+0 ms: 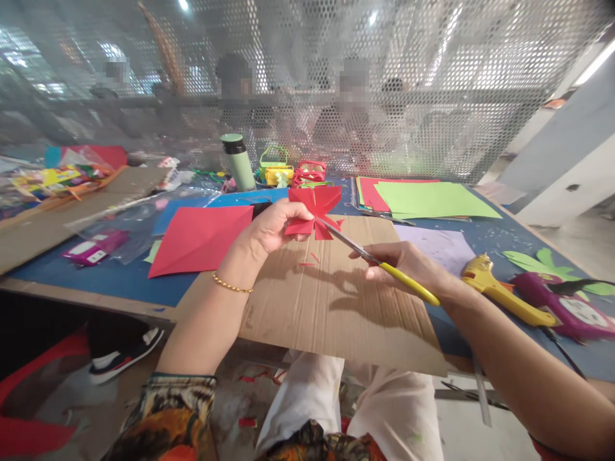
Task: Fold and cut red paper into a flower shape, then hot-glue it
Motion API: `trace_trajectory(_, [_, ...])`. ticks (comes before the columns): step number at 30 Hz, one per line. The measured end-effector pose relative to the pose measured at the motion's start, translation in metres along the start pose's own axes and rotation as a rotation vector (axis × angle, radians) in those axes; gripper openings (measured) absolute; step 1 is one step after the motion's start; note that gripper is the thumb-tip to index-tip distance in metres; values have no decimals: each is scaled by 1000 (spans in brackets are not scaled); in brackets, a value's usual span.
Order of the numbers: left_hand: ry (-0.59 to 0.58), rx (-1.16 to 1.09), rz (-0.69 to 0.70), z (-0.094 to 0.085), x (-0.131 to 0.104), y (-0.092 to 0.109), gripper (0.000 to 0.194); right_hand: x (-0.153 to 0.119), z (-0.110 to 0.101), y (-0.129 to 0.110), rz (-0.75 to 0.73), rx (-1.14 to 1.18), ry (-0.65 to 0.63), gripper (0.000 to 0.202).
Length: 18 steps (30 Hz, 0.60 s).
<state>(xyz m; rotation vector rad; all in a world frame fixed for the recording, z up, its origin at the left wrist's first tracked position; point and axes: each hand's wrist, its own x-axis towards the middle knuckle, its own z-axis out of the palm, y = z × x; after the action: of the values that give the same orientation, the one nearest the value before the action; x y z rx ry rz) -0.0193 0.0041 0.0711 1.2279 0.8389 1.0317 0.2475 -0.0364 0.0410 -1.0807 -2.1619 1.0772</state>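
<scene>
Between the thumb and fingers of my left hand (275,225) is a piece of red paper (323,200) cut into flared, petal-like parts. My right hand (401,259) grips scissors with yellow handles (406,282). Their metal blades reach up and left, the tips touching the middle of the red paper near my left thumb. Whether the blades are parted is hard to make out. Below lies a sheet of cardboard (288,301) with small red scraps (310,261) on it.
A red sheet (202,240) lies left, near a purple box (96,246). Behind stand a green tumbler (239,163) and small yellow (277,174) and red (307,171) baskets. Green sheets (437,200) lie back right. A yellow glue gun (504,291) and purple device (567,307) sit right.
</scene>
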Motion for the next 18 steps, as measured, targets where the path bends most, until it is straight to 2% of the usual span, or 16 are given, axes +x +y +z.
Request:
trace_trajectory(8, [27,16,5,-3,1,-1,15,0,-2,-6,-2,3,-6,75])
trace_trajectory(14, [9,7,6,-2,0,2,23,0,-1,-2,39,-21,31,77])
trace_trajectory(18, [0,-16,-37,-2,2,0,25,0,-1,1,29,-23,-1,73])
